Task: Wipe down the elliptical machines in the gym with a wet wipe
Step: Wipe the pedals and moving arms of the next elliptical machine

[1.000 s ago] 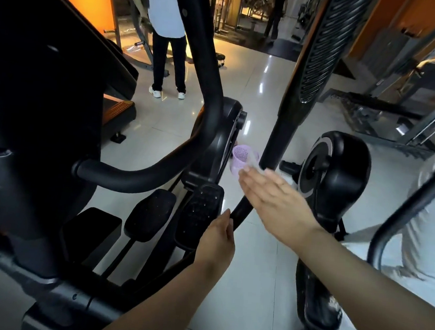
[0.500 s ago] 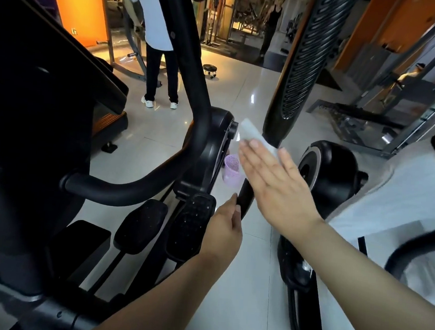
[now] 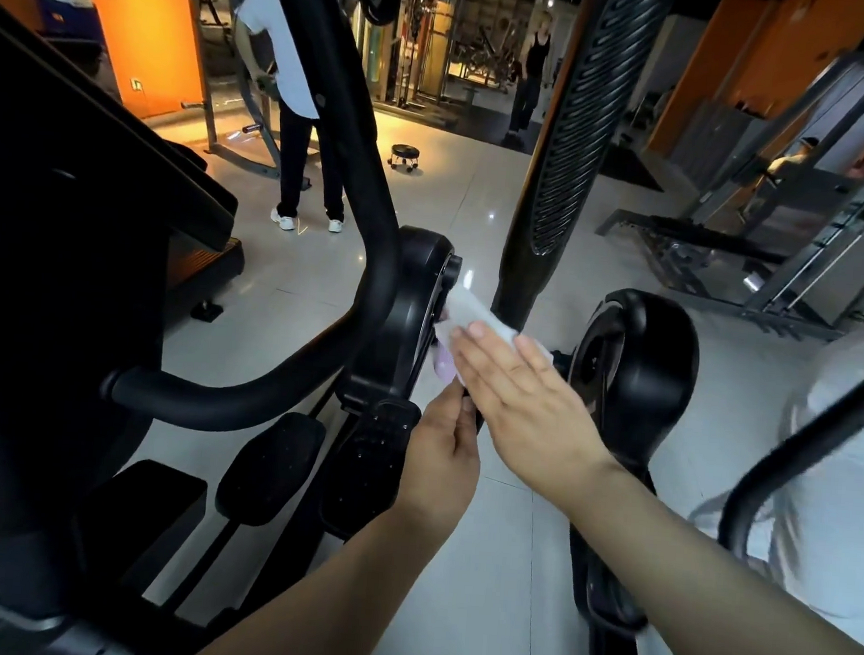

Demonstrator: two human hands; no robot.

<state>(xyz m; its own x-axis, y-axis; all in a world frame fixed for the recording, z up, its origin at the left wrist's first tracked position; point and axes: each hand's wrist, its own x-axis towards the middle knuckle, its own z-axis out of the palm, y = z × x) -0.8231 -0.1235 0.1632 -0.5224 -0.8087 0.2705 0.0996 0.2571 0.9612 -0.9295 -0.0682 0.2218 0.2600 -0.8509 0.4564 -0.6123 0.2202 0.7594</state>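
Since a second ago my right hand (image 3: 522, 400) has slid up the ribbed black swing arm (image 3: 571, 132), and the wet wipe (image 3: 477, 315) that was mostly tucked under it now pokes out past the fingertips. The fingers are flat and straight, pressing the wipe against the smooth lower part of the arm just under the ribbing. My left hand (image 3: 441, 461) sits right below it, nearly touching. It's curled round the arm's lower stretch as far as I can see, though the far side of the grip is hidden. A purple cup (image 3: 442, 366) on the floor behind is almost covered by the wipe. A round black flywheel housing (image 3: 641, 372) sits just right of the hands, and foot pedals (image 3: 272, 464) are down to the left. Further back someone in a white top (image 3: 300, 62) stands by a rack, with a little wheeled stool (image 3: 405, 155) nearby.
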